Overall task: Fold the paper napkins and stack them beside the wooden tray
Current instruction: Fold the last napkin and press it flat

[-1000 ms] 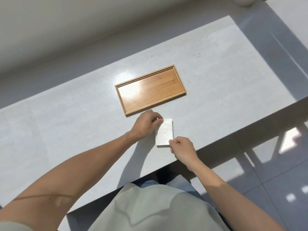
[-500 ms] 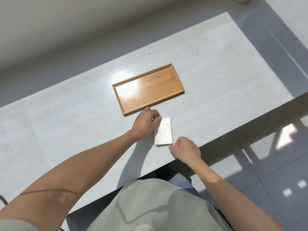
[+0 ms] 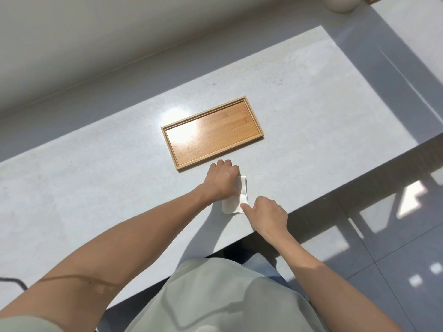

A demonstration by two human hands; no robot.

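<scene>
Folded napkin (image 3: 236, 202) flat on table (image 3: 96, 188), just in front of wooden tray (image 3: 213, 133). Left hand (image 3: 223, 180) curled, knuckles pressing its far half. Right hand (image 3: 268, 215) loosely closed, thumb touching near right corner.

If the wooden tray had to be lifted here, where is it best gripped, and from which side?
Probably by its two short ends, one hand from each side. The wooden tray lies flat, its raised rim gives fingers an edge, and the left hand crowds the near long side.
</scene>
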